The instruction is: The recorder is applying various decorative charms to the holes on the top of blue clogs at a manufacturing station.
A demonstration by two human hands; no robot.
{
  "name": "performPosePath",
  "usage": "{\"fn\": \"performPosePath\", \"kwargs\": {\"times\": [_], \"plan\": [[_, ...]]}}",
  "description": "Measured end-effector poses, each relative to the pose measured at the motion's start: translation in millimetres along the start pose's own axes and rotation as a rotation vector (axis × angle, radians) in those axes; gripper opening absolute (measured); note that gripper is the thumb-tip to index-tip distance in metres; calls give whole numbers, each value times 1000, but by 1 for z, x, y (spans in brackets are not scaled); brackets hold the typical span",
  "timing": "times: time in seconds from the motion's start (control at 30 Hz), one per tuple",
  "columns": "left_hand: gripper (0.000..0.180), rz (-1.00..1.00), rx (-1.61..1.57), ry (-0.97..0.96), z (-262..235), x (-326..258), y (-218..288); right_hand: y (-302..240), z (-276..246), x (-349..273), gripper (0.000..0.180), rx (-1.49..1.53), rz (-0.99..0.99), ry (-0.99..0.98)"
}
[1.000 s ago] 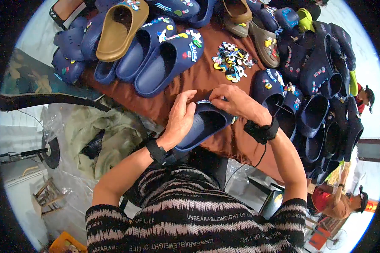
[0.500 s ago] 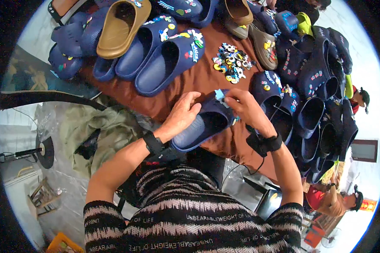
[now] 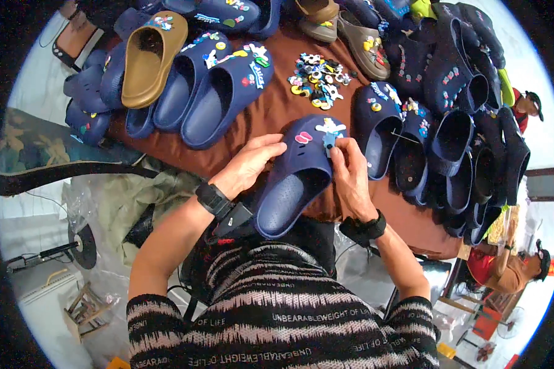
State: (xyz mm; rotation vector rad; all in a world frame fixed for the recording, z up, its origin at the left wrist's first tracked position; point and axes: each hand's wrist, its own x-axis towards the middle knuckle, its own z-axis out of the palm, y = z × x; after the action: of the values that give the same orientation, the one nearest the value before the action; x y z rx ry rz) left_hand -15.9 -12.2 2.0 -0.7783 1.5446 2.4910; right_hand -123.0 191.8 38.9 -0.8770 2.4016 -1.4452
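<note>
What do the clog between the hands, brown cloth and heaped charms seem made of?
Clog: probably fairly matte foam or rubber, seamless-looking, with a dimpled footbed. Brown cloth: likely satiny fabric, given soft sheen and folds. Heaped charms: perhaps plastic or rubber, from their bright solid colours; finish unclear.

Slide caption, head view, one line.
Left hand beside a navy clog, right hand touching a light-blue charm at the clog's upper.
</note>
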Motion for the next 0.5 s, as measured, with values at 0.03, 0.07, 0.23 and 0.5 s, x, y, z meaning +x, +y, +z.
{"fn": "performPosePath", "kwargs": {"times": [0.03,0.07,0.23,0.5], "plan": [[63,-2,8,-4,1,0,2,0,2,2,15,22,-15,15],[61,72,-19,16,0,1,5,1,4,5,17,32,-62,37],[51,351,183,163,-20,11,14,-2,22,27,17,97,-12,-106],[53,423,122,89,-40,1,0,-33,25,56,17,-226,-436,-225]]}}
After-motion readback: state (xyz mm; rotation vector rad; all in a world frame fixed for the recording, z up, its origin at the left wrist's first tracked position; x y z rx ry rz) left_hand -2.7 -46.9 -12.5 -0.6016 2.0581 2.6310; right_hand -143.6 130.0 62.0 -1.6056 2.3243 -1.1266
